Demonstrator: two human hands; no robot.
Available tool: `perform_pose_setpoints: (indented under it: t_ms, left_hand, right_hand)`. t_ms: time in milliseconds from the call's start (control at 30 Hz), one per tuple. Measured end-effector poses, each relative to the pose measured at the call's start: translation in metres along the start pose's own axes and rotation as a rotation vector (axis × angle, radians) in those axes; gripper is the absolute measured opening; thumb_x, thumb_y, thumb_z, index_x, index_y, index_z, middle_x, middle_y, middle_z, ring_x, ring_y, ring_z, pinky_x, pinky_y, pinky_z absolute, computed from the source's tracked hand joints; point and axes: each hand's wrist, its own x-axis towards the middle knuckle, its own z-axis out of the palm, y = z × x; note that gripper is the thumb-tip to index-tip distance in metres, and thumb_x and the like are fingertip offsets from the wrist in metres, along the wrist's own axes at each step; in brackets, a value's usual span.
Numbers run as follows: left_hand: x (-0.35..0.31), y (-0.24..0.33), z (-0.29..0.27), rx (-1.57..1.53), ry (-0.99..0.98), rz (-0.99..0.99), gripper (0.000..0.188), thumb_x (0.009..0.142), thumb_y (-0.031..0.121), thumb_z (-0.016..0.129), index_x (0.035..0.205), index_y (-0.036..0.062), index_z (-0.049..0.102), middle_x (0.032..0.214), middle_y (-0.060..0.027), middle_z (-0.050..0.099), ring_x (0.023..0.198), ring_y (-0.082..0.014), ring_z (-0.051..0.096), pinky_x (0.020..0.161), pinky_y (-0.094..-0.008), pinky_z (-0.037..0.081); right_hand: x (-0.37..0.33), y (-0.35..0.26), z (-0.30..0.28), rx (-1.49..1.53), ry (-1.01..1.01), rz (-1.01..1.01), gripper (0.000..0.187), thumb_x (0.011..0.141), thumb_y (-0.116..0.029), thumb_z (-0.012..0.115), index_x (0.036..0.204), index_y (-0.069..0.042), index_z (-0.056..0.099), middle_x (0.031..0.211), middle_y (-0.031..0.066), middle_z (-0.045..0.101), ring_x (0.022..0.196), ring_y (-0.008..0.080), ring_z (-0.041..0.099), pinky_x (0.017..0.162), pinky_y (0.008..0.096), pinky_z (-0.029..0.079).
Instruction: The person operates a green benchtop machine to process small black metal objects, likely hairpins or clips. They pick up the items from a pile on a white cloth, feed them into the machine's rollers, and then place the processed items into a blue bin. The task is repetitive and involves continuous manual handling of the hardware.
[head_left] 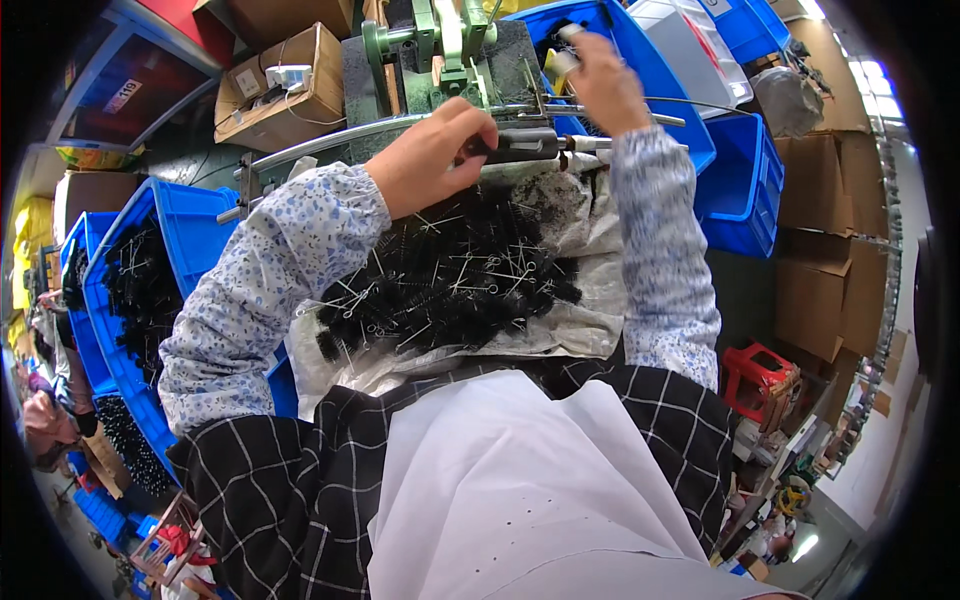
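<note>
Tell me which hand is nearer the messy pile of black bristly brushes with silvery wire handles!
The left hand. It is just beyond the far edge of the pile of black bristly brushes; the right hand is farther away, up by a blue plastic bin.

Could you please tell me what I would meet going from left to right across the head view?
Blue plastic bin of black wire-handled brushes → brown cardboard box → left hand → black cylindrical machine part → right hand → deep blue plastic container → upright brown cardboard.
</note>
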Motion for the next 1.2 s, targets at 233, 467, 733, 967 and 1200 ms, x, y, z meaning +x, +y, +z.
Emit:
perform_pose_setpoints:
  t_ms: [233,467,733,967,1200]
  left_hand:
    - [0.004,0.003,0.006,0.027,0.274,-0.081,0.030,0.079,0.003,0.060,0.105,0.0008,0.045,0.094,-0.0107,0.049,0.079,-0.0193,0.059,0.073,-0.0297,0.048]
    - [-0.013,-0.014,0.071,0.434,-0.509,-0.136,0.034,0.079,0.015,0.059,0.110,0.0048,0.048,0.101,-0.0164,0.056,0.094,-0.0322,0.057,0.079,-0.0408,0.047]
    - [0.014,-0.012,0.082,0.419,-0.754,-0.352,0.044,0.077,0.018,0.061,0.113,0.0008,0.042,0.086,-0.0208,0.061,0.083,-0.0360,0.061,0.069,-0.0446,0.050]
    - [0.014,-0.014,0.076,0.311,-0.761,-0.313,0.050,0.074,0.018,0.060,0.115,-0.0002,0.037,0.081,-0.0225,0.062,0.081,-0.0378,0.061,0.069,-0.0445,0.049]
    - [0.011,-0.002,0.049,0.343,-0.719,-0.328,0.056,0.072,0.014,0.059,0.121,0.0031,0.036,0.086,-0.0225,0.061,0.084,-0.0369,0.060,0.075,-0.0443,0.047]
  right_hand:
    - [-0.031,-0.048,-0.014,0.695,-0.445,0.084,0.031,0.085,-0.020,0.059,0.111,-0.005,0.058,0.089,0.0121,0.064,0.082,0.0170,0.061,0.071,0.0288,0.047]
    - [0.004,-0.033,0.057,-0.189,-0.030,0.061,0.020,0.080,-0.018,0.056,0.098,-0.017,0.065,0.085,0.0064,0.064,0.080,0.0249,0.062,0.072,0.0346,0.050]
    - [0.011,-0.033,0.074,-0.136,-0.109,0.087,0.022,0.081,-0.021,0.057,0.100,-0.018,0.066,0.085,0.0077,0.065,0.082,0.0253,0.062,0.087,0.0412,0.044]
    - [0.013,-0.023,0.082,-0.038,-0.100,0.059,0.022,0.082,-0.024,0.056,0.101,-0.018,0.065,0.090,0.0065,0.065,0.083,0.0247,0.061,0.081,0.0401,0.044]
    - [0.007,-0.024,0.071,-0.206,-0.084,0.067,0.043,0.080,-0.035,0.059,0.117,-0.014,0.054,0.105,0.0071,0.055,0.097,0.0244,0.054,0.083,0.0401,0.040]
